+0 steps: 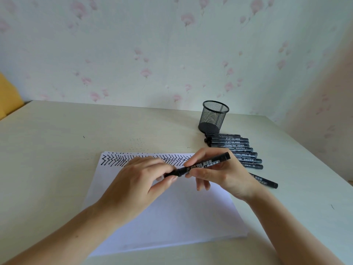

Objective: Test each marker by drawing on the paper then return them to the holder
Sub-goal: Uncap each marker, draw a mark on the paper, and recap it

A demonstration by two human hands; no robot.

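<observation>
I'm holding a black marker [198, 165] above the paper [172, 213], both hands on it. My right hand [219, 173] is gripping the barrel, fingers and thumb curled round the printed middle part, the rear end sticking up and out toward the right. My left hand [141, 180] is pinching the other end, thumb and fingertips closed on what looks like the cap, though my fingers are covering most of it and I can't quite tell whether it is seated or coming off.

The paper is lying flat on the bench [57, 150] under my hands, and a band of black zigzag strokes [114, 159] is running along its far edge.

Over to the right, the black mesh holder [213, 117] is standing upright near the back of the bench; through the mesh I'm seeing no markers in it. Just in front of it, a row of black markers [233, 148] is lying side by side on the bench, touching one another. One more marker [265, 181] is lying apart from the row, angled, just beyond my right wrist.
</observation>
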